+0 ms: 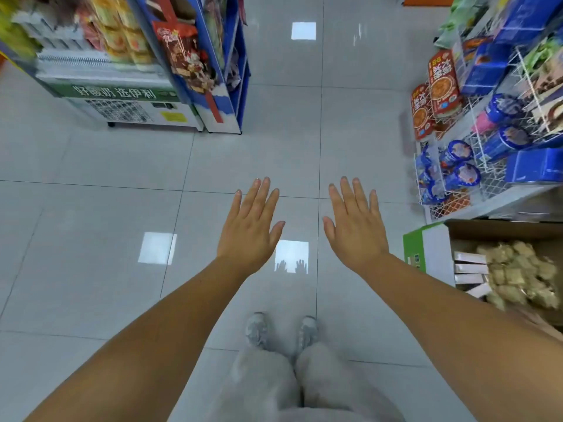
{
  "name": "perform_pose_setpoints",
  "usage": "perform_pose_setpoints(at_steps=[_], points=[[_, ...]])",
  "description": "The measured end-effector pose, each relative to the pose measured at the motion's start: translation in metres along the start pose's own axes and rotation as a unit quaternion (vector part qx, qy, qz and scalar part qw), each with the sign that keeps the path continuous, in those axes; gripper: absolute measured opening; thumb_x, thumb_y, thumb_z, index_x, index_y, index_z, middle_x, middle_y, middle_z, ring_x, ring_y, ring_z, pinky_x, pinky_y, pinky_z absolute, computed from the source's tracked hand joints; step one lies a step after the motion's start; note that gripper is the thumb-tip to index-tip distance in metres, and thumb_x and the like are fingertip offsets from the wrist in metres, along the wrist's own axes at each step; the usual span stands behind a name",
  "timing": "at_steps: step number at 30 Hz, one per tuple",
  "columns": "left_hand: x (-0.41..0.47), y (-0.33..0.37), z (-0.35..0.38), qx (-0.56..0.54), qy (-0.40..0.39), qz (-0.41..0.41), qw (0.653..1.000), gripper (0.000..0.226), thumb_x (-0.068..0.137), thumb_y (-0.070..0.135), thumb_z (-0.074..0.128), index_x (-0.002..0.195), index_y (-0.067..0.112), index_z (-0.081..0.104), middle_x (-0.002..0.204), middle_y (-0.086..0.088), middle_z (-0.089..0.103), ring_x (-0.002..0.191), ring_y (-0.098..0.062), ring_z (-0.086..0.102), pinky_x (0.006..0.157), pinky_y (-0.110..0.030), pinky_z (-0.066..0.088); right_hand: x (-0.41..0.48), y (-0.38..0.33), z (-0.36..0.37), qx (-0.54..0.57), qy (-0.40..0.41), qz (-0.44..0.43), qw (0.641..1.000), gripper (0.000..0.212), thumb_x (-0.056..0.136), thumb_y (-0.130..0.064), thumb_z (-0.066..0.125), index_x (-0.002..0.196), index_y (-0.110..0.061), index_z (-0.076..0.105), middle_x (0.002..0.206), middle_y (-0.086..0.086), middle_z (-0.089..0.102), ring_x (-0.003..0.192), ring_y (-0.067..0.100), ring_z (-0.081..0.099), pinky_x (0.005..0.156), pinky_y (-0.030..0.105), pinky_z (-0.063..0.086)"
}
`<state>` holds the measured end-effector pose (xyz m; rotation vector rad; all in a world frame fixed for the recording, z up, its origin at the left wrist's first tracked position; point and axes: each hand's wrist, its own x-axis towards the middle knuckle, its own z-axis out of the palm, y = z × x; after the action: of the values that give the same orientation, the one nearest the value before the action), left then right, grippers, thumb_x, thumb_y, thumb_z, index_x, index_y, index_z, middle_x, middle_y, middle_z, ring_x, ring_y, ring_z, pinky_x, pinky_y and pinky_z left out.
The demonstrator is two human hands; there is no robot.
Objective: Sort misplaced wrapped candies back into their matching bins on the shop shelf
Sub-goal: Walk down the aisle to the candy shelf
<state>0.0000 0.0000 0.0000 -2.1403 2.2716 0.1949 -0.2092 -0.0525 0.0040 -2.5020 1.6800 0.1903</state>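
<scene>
My left hand (249, 226) and my right hand (355, 226) are held out flat over the tiled floor, palms down, fingers straight and slightly spread, holding nothing. A cardboard bin (499, 228) at the lower right holds a heap of beige wrapped candies (518, 275) and a few white packets (469, 269). The bin lies to the right of my right forearm, apart from it. No candy is in either hand.
A wire shelf (481, 166) on the right carries blue tubs, blue boxes and red packets. At the upper left stand a white chiller (128, 108) and a blue display rack (222, 86). Glossy grey floor tiles (122, 208) spread between them. My grey shoes (283, 330) are below.
</scene>
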Motion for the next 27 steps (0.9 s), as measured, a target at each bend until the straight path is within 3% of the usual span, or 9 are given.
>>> perform_pose_setpoints(at_steps=[5, 10, 21, 27], points=[[0.032, -0.002, 0.001, 0.016, 0.014, -0.006, 1.0, 0.066, 0.099, 0.051, 0.009, 0.154, 0.015, 0.013, 0.162, -0.006, 0.005, 0.149, -0.021, -0.001, 0.121, -0.042, 0.002, 0.032, 0.017, -0.004, 0.013, 0.018, -0.001, 1.0, 0.062, 0.101, -0.037, 0.036, 0.154, -0.011, 0.016, 0.161, 0.013, 0.01, 0.149, 0.031, 0.004, 0.119, 0.05, 0.001], [0.09, -0.023, -0.004, 0.02, 0.02, -0.003, 1.0, 0.065, 0.099, 0.05, 0.01, 0.154, 0.014, 0.013, 0.162, -0.007, 0.005, 0.149, -0.022, -0.001, 0.121, -0.043, 0.003, 0.088, 0.021, -0.012, -0.007, 0.0, -0.002, 1.0, 0.062, 0.102, -0.04, 0.027, 0.154, -0.013, 0.007, 0.162, 0.012, 0.002, 0.149, 0.029, -0.002, 0.119, 0.048, -0.004], [0.312, -0.086, -0.046, 0.005, 0.032, 0.062, 0.998, 0.063, 0.1, 0.047, 0.019, 0.153, 0.013, 0.015, 0.162, -0.008, 0.008, 0.149, -0.022, 0.003, 0.121, -0.043, 0.004, 0.277, 0.05, -0.064, -0.006, 0.022, 0.091, 0.996, 0.062, 0.102, -0.039, 0.027, 0.154, -0.014, 0.006, 0.162, 0.011, 0.001, 0.149, 0.028, -0.005, 0.12, 0.048, -0.002], [0.434, -0.095, -0.071, -0.003, 0.031, 0.091, 0.995, 0.064, 0.1, 0.049, 0.015, 0.154, 0.016, 0.007, 0.162, -0.006, 0.0, 0.149, -0.02, -0.004, 0.12, -0.04, -0.002, 0.376, 0.085, -0.088, 0.008, 0.013, 0.12, 0.993, 0.063, 0.102, -0.041, 0.022, 0.154, -0.016, -0.001, 0.162, 0.01, -0.006, 0.148, 0.027, -0.01, 0.12, 0.048, -0.001]])
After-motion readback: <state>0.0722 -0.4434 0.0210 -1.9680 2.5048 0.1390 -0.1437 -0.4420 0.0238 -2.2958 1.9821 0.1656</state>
